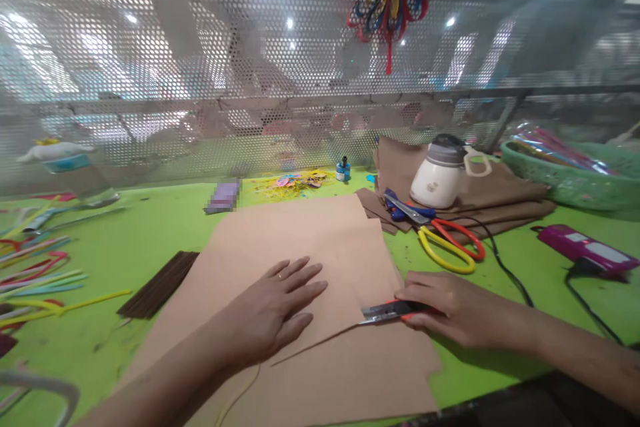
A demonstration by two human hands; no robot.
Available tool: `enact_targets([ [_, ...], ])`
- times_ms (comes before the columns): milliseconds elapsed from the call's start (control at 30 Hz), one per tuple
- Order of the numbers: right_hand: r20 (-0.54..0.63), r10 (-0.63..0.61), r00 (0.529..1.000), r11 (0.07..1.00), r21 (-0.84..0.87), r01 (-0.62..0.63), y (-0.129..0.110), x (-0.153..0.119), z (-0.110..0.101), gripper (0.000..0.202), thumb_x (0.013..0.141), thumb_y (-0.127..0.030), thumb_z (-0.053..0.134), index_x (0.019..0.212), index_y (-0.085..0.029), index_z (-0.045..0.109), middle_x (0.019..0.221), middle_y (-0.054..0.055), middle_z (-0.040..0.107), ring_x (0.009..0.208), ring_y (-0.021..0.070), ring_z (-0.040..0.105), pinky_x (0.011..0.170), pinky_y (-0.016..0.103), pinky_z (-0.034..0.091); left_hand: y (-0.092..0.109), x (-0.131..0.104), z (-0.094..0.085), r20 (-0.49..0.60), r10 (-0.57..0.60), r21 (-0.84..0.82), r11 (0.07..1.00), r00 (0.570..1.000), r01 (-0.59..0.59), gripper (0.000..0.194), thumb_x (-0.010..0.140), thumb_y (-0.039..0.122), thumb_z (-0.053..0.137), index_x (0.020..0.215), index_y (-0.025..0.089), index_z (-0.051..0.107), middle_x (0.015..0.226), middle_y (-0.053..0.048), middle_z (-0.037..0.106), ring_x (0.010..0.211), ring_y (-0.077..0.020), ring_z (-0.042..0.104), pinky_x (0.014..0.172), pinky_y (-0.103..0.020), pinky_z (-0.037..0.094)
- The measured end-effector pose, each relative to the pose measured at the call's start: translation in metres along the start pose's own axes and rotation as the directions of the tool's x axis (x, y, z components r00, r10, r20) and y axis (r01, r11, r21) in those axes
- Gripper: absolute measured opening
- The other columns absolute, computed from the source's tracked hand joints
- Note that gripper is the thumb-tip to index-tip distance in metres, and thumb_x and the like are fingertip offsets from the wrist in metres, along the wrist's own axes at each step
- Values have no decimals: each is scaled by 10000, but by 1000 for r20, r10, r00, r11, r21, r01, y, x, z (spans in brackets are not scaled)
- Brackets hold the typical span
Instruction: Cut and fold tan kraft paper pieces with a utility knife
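Note:
A large sheet of tan paper [300,234] lies across the green table in front of me. My left hand [280,304] rests flat on it, fingers spread, with a ring on one finger. In my right hand [440,304] is a utility knife [390,311], gripped between thumb and fingers, its blade pointing left and touching the paper. A slit [320,342] runs from the blade tip toward the lower left, passing just below my left hand. A thin yellow strand [240,392] trails over the paper beneath my left wrist.
Scissors [445,237] lie right of the paper, near folded brown sheets [505,197] bearing a white jug [437,177]. A purple device [583,248] with a cable and a green basket [560,190] sit right. Dark brown sticks [159,284] and colourful strips [45,274] are left.

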State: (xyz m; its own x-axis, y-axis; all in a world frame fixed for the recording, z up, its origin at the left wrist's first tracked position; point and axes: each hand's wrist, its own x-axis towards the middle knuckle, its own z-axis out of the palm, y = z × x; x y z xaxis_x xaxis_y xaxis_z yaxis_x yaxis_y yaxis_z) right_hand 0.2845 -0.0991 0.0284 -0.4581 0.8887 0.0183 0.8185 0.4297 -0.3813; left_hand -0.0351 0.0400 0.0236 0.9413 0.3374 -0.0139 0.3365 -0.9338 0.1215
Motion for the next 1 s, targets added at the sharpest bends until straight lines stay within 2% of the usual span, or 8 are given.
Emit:
enact_targets([
  [133,-27,1,1000,1000,-15,-2,-3,1,1,233,980,-315,477,1119,-191,617,926,64,605,824,200,574,703,298,423,-2,0,2,-24,6,-2,1000,1000,-7,502,990,443,392,1480,357,327,1576,1,263,1442,-295,245,1163,-488,238],
  [333,-57,-20,998,1000,-11,20,-10,10,7,242,974,-307,487,1129,-183,625,951,83,610,848,202,586,735,300,447,-2,0,2,-4,5,11,1000,1000,-5,506,997,446,366,1490,346,304,1581,-14,249,1451,-295,216,1161,-506,231],
  [600,-121,-12,993,1000,-9,11,-12,-4,10,225,968,-301,496,1112,-199,636,933,81,637,831,201,605,727,291,461,1,0,0,17,6,22,1000,1000,-7,511,1001,450,337,1493,317,307,1582,-28,251,1457,-284,199,1164,-501,225],
  [867,-80,12,997,999,-31,-15,-28,15,17,234,967,-295,489,1123,-174,616,933,83,622,837,215,590,743,326,456,2,1,1,-6,15,38,999,1000,-14,496,1002,442,335,1475,296,349,1576,-36,275,1454,-284,212,1161,-483,224],
  [1000,-83,2,997,1000,-21,-3,-29,13,18,246,972,-306,482,1135,-177,612,944,89,628,841,213,593,740,320,457,4,0,0,-6,19,44,999,1000,-19,493,1004,439,324,1474,293,349,1576,-36,280,1452,-282,221,1157,-474,227],
])
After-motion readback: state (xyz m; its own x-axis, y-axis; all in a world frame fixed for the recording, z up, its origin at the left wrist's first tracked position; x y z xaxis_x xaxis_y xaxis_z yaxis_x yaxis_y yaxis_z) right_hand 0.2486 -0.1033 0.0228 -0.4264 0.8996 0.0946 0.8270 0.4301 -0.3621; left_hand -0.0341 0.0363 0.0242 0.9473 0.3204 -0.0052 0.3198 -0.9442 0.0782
